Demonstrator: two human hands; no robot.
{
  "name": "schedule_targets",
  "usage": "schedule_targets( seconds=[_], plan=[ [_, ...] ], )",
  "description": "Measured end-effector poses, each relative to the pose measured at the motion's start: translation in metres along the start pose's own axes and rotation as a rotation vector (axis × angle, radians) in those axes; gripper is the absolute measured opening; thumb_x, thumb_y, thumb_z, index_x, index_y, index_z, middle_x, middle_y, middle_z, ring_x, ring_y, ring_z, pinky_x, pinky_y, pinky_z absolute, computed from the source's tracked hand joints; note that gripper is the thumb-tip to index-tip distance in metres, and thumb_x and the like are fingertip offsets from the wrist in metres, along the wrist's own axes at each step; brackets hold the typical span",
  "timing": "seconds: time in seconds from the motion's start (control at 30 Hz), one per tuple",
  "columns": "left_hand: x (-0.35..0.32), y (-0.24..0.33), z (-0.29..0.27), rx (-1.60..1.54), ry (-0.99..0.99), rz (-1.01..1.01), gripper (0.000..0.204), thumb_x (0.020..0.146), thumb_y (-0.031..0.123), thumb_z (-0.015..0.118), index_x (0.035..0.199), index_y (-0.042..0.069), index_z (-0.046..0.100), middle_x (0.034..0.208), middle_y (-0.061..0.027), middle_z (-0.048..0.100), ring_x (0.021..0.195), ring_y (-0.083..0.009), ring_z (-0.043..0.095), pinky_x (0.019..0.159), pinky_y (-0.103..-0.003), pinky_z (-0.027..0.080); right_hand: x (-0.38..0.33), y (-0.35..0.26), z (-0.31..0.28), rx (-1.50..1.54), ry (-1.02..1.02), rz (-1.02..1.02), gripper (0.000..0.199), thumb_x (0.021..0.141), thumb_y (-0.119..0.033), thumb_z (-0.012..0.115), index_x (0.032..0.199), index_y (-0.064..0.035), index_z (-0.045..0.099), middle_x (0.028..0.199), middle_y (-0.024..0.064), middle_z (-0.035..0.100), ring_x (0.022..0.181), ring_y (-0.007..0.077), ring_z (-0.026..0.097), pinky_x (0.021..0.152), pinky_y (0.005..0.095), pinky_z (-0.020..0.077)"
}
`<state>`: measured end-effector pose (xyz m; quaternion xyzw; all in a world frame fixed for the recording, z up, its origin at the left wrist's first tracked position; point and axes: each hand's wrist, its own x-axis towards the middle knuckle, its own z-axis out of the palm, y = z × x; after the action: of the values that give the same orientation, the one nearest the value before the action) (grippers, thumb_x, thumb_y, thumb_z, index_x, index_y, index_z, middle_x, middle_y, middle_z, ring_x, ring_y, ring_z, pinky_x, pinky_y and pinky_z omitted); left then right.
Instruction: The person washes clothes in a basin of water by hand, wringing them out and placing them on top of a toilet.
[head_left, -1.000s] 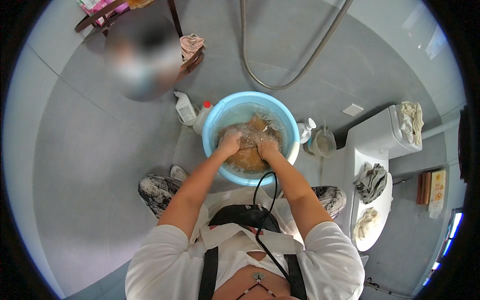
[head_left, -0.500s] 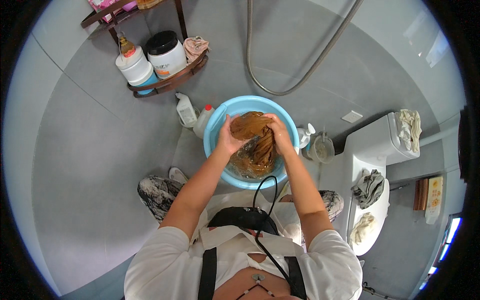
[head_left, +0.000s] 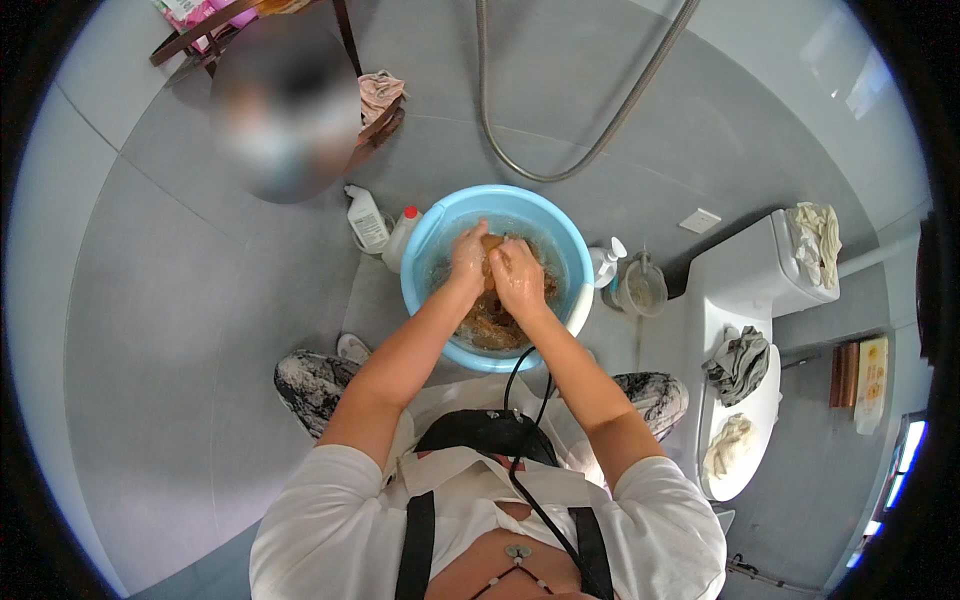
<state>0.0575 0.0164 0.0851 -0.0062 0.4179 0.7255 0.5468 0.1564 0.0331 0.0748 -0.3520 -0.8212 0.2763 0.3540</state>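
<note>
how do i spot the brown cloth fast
Find the round light blue basin near the picture's centre. The brown cloth is inside, partly held between left hand and right hand. Unlike the grey cloth on the toilet lid, it's brown and wet.

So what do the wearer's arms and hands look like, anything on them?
Loose white short sleeves leave the left forearm and right forearm bare. The left fingers and right fingers wear no gloves, and no watch or bracelet shows. A thin black cable loops up near the right forearm.
</note>
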Motion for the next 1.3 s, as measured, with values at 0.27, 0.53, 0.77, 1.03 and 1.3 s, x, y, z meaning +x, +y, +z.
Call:
schedule_targets(
  seconds=[0.27,0.53,0.77,1.03,1.3],
  plan=[
    [-0.002,-0.017,-0.020,0.388,0.080,-0.004,0.037,0.086,0.028,0.050,0.108,-0.002,0.053,0.103,-0.0120,0.057,0.093,-0.0212,0.055,0.081,-0.035,0.044,0.019,0.046,-0.019,-0.045,-0.156,0.336,0.039,0.087,-0.038,0.043,0.104,-0.0063,0.058,0.096,0.0228,0.059,0.090,0.0421,0.054,0.079,0.0457,0.0423],
    [0.022,-0.003,-0.071,0.705,-0.045,-0.038,0.076,0.075,0.027,0.069,0.135,0.013,0.023,0.136,-0.0162,0.023,0.119,-0.0314,0.038,0.091,-0.043,0.040,0.003,0.086,-0.005,-0.049,-0.168,0.287,0.063,0.072,-0.032,0.069,0.126,-0.0166,0.040,0.120,0.0198,0.043,0.111,0.0351,0.045,0.090,0.0405,0.0396],
    [0.053,-0.038,-0.108,1.594,-0.131,0.142,0.074,0.075,0.014,0.064,0.137,0.012,0.022,0.133,-0.0242,0.027,0.125,-0.0382,0.025,0.101,-0.041,0.029,-0.019,0.072,0.014,-0.511,-0.652,0.340,0.080,0.072,-0.019,0.067,0.136,-0.0243,0.019,0.132,0.0157,0.030,0.113,0.0372,0.042,0.092,0.0431,0.0388],
    [0.053,-0.016,-0.096,0.841,0.006,-0.102,0.054,0.074,0.029,0.062,0.119,0.005,0.049,0.127,-0.0150,0.043,0.114,-0.0289,0.043,0.095,-0.040,0.034,0.002,0.110,0.003,0.149,-0.580,0.615,0.054,0.072,-0.004,0.057,0.124,-0.0148,0.046,0.122,0.0113,0.047,0.105,0.0245,0.050,0.087,0.0345,0.0430],
    [0.033,-0.014,-0.073,-0.218,-0.082,-0.284,0.044,0.083,0.042,0.049,0.114,0.010,0.052,0.118,-0.0074,0.052,0.111,-0.0274,0.045,0.094,-0.050,0.030,0.026,0.033,-0.045,1.058,-0.435,0.669,0.044,0.070,0.001,0.044,0.111,-0.0071,0.057,0.115,0.0082,0.053,0.104,0.0197,0.050,0.090,0.0295,0.0400]
  ],
)
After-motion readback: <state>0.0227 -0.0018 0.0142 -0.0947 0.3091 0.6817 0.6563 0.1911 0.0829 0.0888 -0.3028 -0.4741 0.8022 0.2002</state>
